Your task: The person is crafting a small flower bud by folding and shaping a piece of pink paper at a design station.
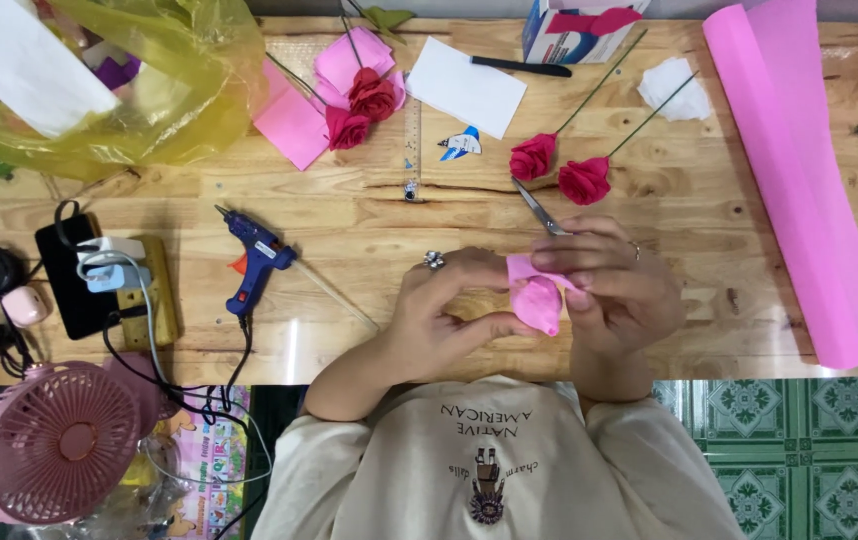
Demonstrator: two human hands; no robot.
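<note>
Both hands over the near edge of the table point(369, 215), working one pink paper piece point(534, 295). Left hand point(444, 305): grip pinched on the paper's left side, thumb under, fingers curled over the top; ring on one finger. Right hand point(609, 285): grip clamped on the paper's right side, fingers wrapped over the top edge. The same hand seems to hold scissors point(539, 210), blades poking out up-left; can't tell exactly how they sit in the hand. The paper is cupped between the hands, off the table surface.

Just beyond the hands: two red roses point(561, 168) on green stems. Two more roses point(361, 108) further left on pink sheets. Blue glue gun point(257, 258) left of the hands, well apart. Pink paper roll point(799, 180) along the right side. Pink fan point(54, 445) at the near-left corner.
</note>
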